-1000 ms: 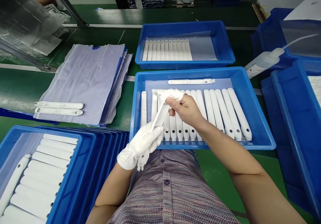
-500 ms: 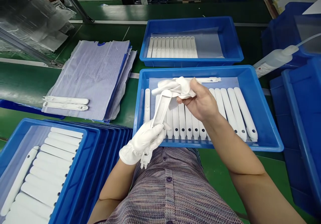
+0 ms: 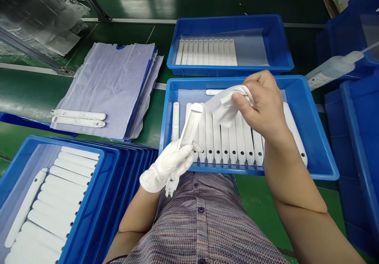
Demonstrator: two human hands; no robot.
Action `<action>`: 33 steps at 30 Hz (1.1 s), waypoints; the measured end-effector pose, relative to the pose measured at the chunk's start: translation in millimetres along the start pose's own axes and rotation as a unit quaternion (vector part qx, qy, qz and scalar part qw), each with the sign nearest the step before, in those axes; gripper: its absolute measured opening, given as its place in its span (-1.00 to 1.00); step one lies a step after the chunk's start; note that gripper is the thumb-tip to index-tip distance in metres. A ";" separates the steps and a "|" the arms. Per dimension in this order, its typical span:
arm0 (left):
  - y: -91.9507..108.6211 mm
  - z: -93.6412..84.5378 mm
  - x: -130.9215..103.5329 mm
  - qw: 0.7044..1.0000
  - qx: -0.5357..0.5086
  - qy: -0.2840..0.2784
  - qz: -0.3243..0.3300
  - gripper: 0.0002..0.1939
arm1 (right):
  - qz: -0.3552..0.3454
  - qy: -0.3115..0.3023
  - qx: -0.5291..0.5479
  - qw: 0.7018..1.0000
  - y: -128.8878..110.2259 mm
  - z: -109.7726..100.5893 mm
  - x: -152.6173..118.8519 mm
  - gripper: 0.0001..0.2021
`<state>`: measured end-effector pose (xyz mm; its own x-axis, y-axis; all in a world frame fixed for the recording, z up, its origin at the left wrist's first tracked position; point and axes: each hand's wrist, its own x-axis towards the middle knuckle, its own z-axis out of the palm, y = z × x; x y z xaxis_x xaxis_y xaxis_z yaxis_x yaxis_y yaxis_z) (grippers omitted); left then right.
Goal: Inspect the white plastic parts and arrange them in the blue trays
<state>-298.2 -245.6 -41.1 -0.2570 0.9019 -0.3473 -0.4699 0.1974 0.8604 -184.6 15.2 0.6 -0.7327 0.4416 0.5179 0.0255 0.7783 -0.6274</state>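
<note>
My left hand (image 3: 170, 163), in a white glove, is closed around a long white plastic part (image 3: 191, 126) with a rounded upper end and a toothed lower end. Bare and closed, my right hand (image 3: 263, 102) pinches a crumpled white cloth (image 3: 227, 106), which could be a glove. The cloth hangs over the middle blue tray (image 3: 321, 145), apart from the part in my left hand. Several long white pieces with dark holes near their lower ends lie side by side in that tray. One more white piece (image 3: 213, 92) lies crosswise at its back, partly hidden by the cloth.
Behind stands another blue tray (image 3: 280, 47) with a row of white pieces. A stack of lilac sheets (image 3: 115, 82) at left carries two white parts (image 3: 78, 118). A filled blue tray (image 3: 102, 165) is at lower left. A squeeze bottle (image 3: 333, 70) leans at right near blue bins (image 3: 361, 137).
My right hand has moved right and slightly up, drawing the white cloth away from the part. My left hand keeps its hold, almost unmoved. The view has shifted slightly.
</note>
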 end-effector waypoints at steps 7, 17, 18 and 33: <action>2.0 1.6 -1.4 0.999 0.033 0.009 0.010 -0.61 | 0.082 -0.090 0.296 0.948 -20.9 24.9 -6.4 -0.70; -8.2 -0.4 4.4 0.995 0.096 0.013 0.010 -0.60 | 0.128 -0.169 0.212 0.954 -36.7 55.8 -4.4 -0.50; -7.8 -0.2 4.4 0.995 0.097 0.007 0.006 -0.61 | 0.120 -0.166 0.215 0.955 -36.4 57.7 -4.4 -0.46; -13.7 -5.6 5.5 0.989 0.146 0.021 0.003 -0.56 | 0.142 -0.211 0.257 0.932 -24.3 58.6 -0.7 -0.38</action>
<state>-297.8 -245.5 -56.8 -0.2965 0.8881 -0.3511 -0.2059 0.2995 0.9316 -224.6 -30.2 -18.6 -0.9513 0.2974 0.0814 0.0094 0.2917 -0.9565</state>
